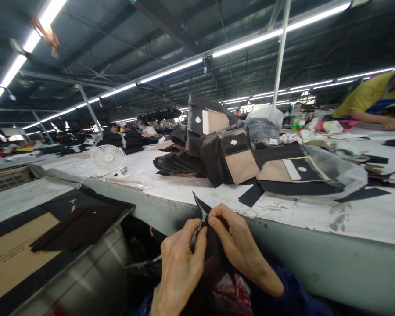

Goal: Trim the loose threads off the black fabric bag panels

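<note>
At the table (355,219), left hand (179,272) and right hand (237,248) pinch black fabric (212,243).

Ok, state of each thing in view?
Left hand, pinching the black fabric piece
Right hand, pinching the same piece
Desk fan, upright on the table; on or off unclear
Black-and-tan bag panels, piled in loose stacks
White plastic sack, bulging, behind the panels
Co-worker's hand, resting on the table
</note>
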`<state>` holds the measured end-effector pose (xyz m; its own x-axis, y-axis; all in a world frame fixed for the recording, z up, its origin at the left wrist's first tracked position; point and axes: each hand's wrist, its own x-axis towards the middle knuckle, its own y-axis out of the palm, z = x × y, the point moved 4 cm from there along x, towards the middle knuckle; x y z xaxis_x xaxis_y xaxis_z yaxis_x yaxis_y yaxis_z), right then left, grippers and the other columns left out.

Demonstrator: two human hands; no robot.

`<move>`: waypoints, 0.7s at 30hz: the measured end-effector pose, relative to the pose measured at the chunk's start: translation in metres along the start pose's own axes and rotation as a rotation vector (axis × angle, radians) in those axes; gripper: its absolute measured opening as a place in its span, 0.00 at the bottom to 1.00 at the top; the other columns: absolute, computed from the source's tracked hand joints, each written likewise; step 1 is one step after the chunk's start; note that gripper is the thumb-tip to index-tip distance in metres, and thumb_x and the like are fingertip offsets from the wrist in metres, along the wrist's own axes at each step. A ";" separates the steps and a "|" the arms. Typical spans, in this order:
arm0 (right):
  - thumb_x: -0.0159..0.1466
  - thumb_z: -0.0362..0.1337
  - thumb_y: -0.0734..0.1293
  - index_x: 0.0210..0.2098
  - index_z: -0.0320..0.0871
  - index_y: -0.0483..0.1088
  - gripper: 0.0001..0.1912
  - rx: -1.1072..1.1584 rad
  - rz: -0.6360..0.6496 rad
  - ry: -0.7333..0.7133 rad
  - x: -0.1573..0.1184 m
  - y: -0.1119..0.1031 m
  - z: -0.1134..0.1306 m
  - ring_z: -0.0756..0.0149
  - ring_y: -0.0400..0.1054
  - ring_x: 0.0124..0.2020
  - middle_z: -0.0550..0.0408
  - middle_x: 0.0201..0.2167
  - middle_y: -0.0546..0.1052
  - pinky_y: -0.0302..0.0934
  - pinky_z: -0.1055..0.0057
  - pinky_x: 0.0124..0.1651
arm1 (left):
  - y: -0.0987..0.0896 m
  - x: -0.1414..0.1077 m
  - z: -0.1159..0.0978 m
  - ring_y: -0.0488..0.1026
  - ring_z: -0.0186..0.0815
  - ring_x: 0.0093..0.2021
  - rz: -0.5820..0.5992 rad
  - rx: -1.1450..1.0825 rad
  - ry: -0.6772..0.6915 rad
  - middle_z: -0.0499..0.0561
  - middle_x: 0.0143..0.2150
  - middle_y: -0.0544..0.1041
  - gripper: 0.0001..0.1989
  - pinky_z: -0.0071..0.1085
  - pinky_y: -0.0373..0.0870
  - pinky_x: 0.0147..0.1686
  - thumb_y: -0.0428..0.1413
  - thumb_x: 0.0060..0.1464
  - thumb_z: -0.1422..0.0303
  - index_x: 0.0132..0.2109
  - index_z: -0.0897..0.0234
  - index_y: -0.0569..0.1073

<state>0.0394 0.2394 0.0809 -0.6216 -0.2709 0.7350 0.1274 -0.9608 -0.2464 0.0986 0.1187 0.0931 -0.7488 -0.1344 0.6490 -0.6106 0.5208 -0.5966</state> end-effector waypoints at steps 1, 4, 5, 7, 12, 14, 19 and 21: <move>0.66 0.29 0.58 0.30 0.43 0.63 0.09 0.011 0.027 -0.094 -0.001 0.000 0.004 0.70 0.64 0.29 0.56 0.27 0.70 0.60 0.74 0.32 | 0.000 0.001 0.002 0.68 0.28 0.22 0.031 -0.034 -0.043 0.45 0.24 0.74 0.10 0.21 0.62 0.23 0.49 0.59 0.67 0.36 0.65 0.75; 0.65 0.28 0.59 0.31 0.44 0.61 0.07 0.087 0.093 -0.344 -0.007 -0.001 0.018 0.69 0.63 0.31 0.55 0.28 0.68 0.60 0.73 0.32 | -0.003 0.004 0.009 0.63 0.27 0.22 0.091 -0.130 -0.180 0.44 0.22 0.68 0.12 0.21 0.59 0.22 0.50 0.58 0.65 0.32 0.66 0.73; 0.65 0.28 0.59 0.32 0.44 0.61 0.07 0.117 0.079 -0.348 -0.008 -0.003 0.019 0.69 0.63 0.30 0.55 0.28 0.68 0.60 0.73 0.32 | -0.005 0.004 0.011 0.62 0.27 0.22 0.094 -0.154 -0.217 0.43 0.22 0.67 0.12 0.21 0.59 0.22 0.50 0.58 0.64 0.31 0.66 0.72; 0.65 0.28 0.60 0.33 0.44 0.62 0.06 0.153 -0.011 -0.246 -0.006 -0.008 0.016 0.70 0.63 0.30 0.57 0.29 0.67 0.60 0.74 0.32 | -0.008 0.005 0.014 0.61 0.27 0.24 0.096 -0.193 -0.263 0.44 0.23 0.67 0.12 0.21 0.59 0.23 0.51 0.58 0.63 0.31 0.66 0.72; 0.60 0.33 0.67 0.36 0.43 0.66 0.05 0.144 -0.061 0.044 0.002 -0.009 0.000 0.71 0.61 0.27 0.59 0.28 0.67 0.59 0.74 0.31 | -0.008 0.003 0.007 0.61 0.26 0.23 0.134 -0.232 -0.258 0.43 0.23 0.67 0.11 0.20 0.57 0.22 0.51 0.58 0.64 0.32 0.66 0.73; 0.60 0.34 0.68 0.34 0.43 0.68 0.04 0.157 -0.034 0.081 0.004 -0.007 -0.002 0.71 0.61 0.27 0.59 0.27 0.67 0.58 0.73 0.30 | -0.006 0.003 0.004 0.61 0.26 0.23 0.147 -0.240 -0.220 0.43 0.23 0.68 0.11 0.20 0.57 0.23 0.51 0.58 0.66 0.33 0.66 0.74; 0.63 0.34 0.64 0.27 0.42 0.66 0.08 0.181 0.010 0.050 0.007 -0.010 0.001 0.70 0.62 0.28 0.58 0.26 0.67 0.57 0.72 0.32 | -0.003 0.002 0.002 0.65 0.26 0.25 0.192 -0.246 -0.172 0.44 0.26 0.71 0.11 0.20 0.61 0.25 0.51 0.59 0.67 0.39 0.67 0.76; 0.64 0.34 0.63 0.27 0.42 0.65 0.09 0.176 0.019 0.052 0.006 -0.011 0.001 0.71 0.62 0.28 0.58 0.26 0.67 0.57 0.73 0.32 | -0.001 0.001 0.003 0.66 0.26 0.25 0.209 -0.261 -0.170 0.45 0.27 0.73 0.12 0.20 0.62 0.25 0.51 0.59 0.66 0.42 0.67 0.76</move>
<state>0.0350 0.2478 0.0890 -0.6564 -0.2905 0.6962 0.2702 -0.9522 -0.1425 0.0980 0.1157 0.0935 -0.8957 -0.1292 0.4255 -0.3705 0.7461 -0.5532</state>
